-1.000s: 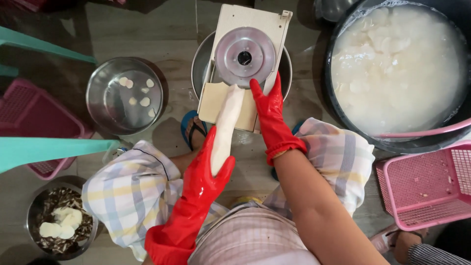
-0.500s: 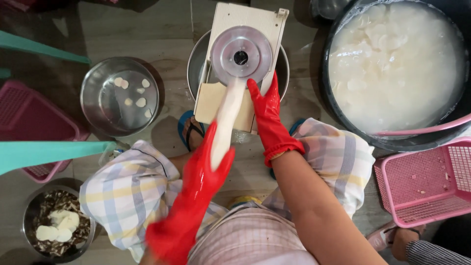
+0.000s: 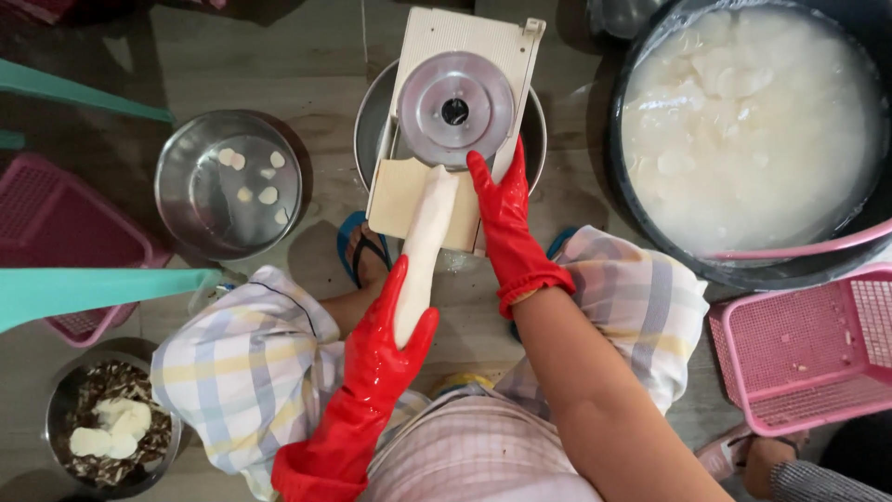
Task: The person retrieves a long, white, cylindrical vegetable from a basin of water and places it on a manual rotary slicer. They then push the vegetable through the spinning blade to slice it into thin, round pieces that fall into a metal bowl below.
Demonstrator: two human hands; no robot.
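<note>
Since the earlier frames, little has shifted: the left hand point(image 3: 386, 349) keeps its grip low on the peeled white root point(image 3: 425, 244), whose top end still presses against the round metal disc point(image 3: 455, 109) of the slicer point(image 3: 452, 125) at 12 o'clock. That left hand, in a red glove, is wrapped around the root's lower end. The right hand point(image 3: 506, 223), also gloved red, lies flat with fingers spread narrow along the slicer's right edge, touching the board just beside the root. A steel bowl point(image 3: 228, 184) holding a few white slices sits at 10 o'clock. A big dark tub point(image 3: 743, 139) of white pieces in cloudy water fills 2 o'clock, and a pink basket point(image 3: 808, 353) lies at 4 o'clock.
</note>
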